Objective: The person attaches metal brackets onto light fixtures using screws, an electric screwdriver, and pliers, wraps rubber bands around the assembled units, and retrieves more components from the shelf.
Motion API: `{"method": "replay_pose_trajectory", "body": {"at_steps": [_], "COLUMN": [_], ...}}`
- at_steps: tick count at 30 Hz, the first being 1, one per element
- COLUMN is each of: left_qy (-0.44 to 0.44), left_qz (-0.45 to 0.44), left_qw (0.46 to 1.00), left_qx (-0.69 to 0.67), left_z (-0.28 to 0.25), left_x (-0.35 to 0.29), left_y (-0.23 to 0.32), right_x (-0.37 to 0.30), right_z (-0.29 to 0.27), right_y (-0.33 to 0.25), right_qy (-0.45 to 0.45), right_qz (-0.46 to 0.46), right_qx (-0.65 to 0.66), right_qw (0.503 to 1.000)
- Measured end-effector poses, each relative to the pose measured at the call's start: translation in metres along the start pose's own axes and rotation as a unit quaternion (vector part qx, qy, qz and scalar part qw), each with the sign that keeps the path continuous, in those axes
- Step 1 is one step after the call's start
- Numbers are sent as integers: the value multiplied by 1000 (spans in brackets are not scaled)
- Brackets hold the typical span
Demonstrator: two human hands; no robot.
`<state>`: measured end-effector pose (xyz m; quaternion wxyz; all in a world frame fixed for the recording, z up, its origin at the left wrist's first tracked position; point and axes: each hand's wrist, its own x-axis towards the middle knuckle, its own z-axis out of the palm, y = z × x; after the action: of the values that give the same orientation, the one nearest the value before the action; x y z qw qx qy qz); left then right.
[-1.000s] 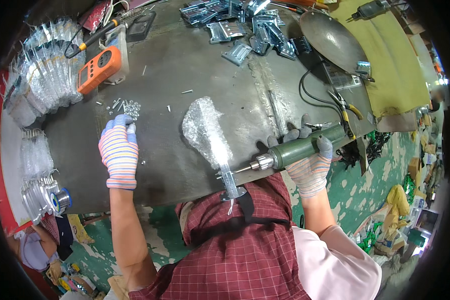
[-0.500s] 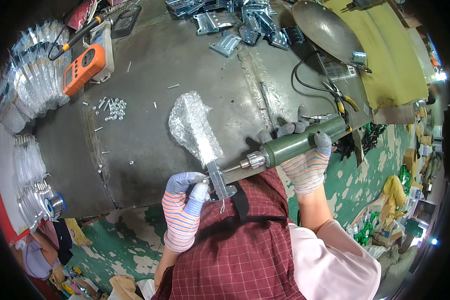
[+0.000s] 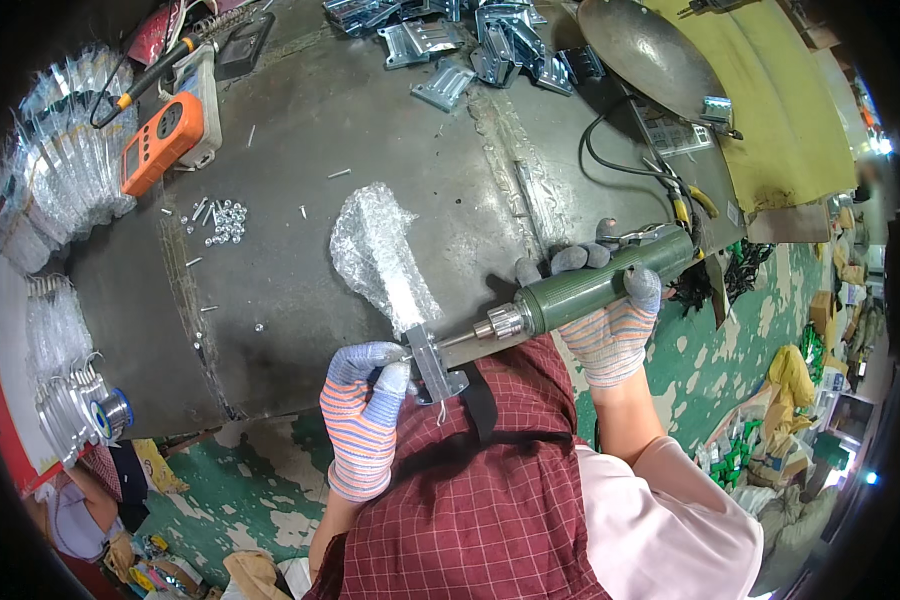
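Left grip point(image 3: 362, 420) over from fastener pile point(image 3: 227, 222) to bracket point(image 3: 429, 368), closure unclear; right grip point(image 3: 615, 335) around green driver point(image 3: 607, 283); bubble wrap point(image 3: 375, 250) beyond

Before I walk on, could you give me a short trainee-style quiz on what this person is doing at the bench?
1. Multiple choice: what does the right hand hold?
A) yellow-handled pliers
B) a green power tool
C) a round metal pan

2. True or false: the orange device lies farther to the person's left than the clear wrap.

3. Fill in: the metal piece at the lower end of the wrap sits between the power tool and the ____ hand.

Key:
1. B
2. True
3. left (the left hand has its fingertips beside the piece)
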<state>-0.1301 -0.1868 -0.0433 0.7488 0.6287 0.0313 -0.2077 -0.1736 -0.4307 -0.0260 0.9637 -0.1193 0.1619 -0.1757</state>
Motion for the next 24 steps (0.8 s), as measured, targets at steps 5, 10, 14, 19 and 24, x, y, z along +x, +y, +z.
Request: {"method": "replay_pose_trajectory", "body": {"at_steps": [5,10,14,19,24], "left_qy": [35,104,111,133,155], "left_qz": [9,49,71,72,90], "left_qw": [999,983,981,971,965], "left_qx": [35,145,146,185,194], "left_z": [6,6,12,22,26], "left_x": [-1,-11,-7,-10,-9], "left_y": [1,-8,-4,2,-2], "right_x": [4,3,-2,0,4], "right_z": [-1,0,4,2,4], "right_y": [-1,1,3,7,10], "right_qy": [1,-9,-15,-83,-132], "right_qz": [1,4,-1,-19,-33], "right_qx": [4,11,13,-32,-13], "right_qw": [1000,1000,1000,996,991]}}
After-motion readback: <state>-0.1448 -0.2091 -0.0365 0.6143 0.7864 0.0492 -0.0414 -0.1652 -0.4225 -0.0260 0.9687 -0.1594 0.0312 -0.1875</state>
